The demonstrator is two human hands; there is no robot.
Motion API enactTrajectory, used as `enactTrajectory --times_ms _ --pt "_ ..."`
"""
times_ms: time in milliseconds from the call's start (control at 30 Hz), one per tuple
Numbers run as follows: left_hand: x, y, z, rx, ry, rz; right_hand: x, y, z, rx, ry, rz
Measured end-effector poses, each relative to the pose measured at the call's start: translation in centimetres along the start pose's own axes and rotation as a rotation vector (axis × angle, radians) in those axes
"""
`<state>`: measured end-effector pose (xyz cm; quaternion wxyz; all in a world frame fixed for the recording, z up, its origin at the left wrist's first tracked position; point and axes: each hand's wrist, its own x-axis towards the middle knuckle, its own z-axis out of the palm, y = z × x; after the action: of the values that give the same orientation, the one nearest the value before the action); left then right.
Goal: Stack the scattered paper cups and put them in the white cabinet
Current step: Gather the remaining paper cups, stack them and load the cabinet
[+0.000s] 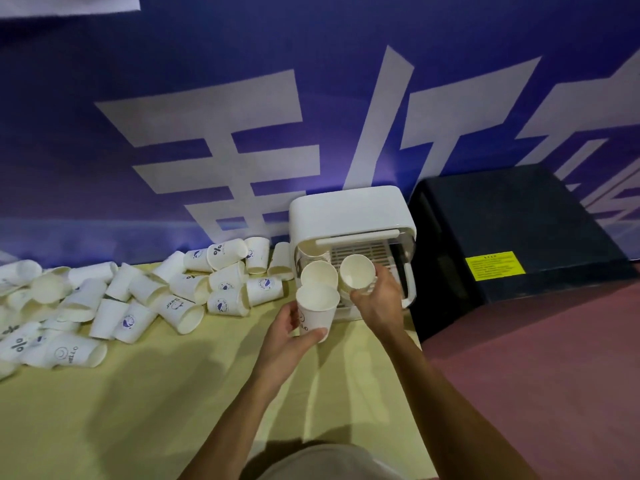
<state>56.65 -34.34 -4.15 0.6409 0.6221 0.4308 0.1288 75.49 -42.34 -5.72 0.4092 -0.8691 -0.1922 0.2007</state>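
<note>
A small white cabinet [349, 211] stands at the table's far right with its front lid raised. My left hand [289, 336] grips an upright stack of white paper cups [318, 311] just in front of the opening. Held by my right hand [375, 296], a second cup stack [356, 271] is at the cabinet's mouth. A third cup stack [318, 274] stands inside at the left. Several loose printed cups [180, 299] lie scattered on their sides to the left.
The table has a pale yellow cloth [166, 410]. A black box [512, 233] with a yellow label sits right of the cabinet. A blue banner [207, 98] with white characters hangs behind. Reddish floor [554, 358] lies to the right.
</note>
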Motion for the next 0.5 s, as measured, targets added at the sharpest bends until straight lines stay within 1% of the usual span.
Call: enactTrajectory --times_ms 100,167,233,267,333,400,500 --pt "0.2 0.1 -0.2 0.002 -0.014 0.011 0.0 -0.2 -0.1 -0.040 -0.041 0.022" --pt "0.4 0.2 -0.2 -0.007 -0.016 0.012 -0.4 -0.5 -0.6 -0.018 0.008 -0.005" --pt "0.5 0.2 -0.1 -0.015 -0.022 0.008 -1.1 -1.0 -1.3 0.098 0.071 -0.057" --pt "0.5 0.3 0.0 -0.015 -0.022 0.008 -1.5 -1.4 -1.5 0.177 0.057 -0.074" --pt "0.3 0.6 0.1 -0.011 -0.007 0.012 -2.3 -2.4 -1.7 0.282 -0.068 -0.099" --pt "0.1 0.9 0.2 0.005 0.024 0.014 -2.9 -2.9 -1.5 0.322 -0.194 -0.137" --pt "-0.2 1.6 0.2 0.018 0.071 0.008 -3.6 -3.3 -0.7 0.301 -0.236 -0.177"
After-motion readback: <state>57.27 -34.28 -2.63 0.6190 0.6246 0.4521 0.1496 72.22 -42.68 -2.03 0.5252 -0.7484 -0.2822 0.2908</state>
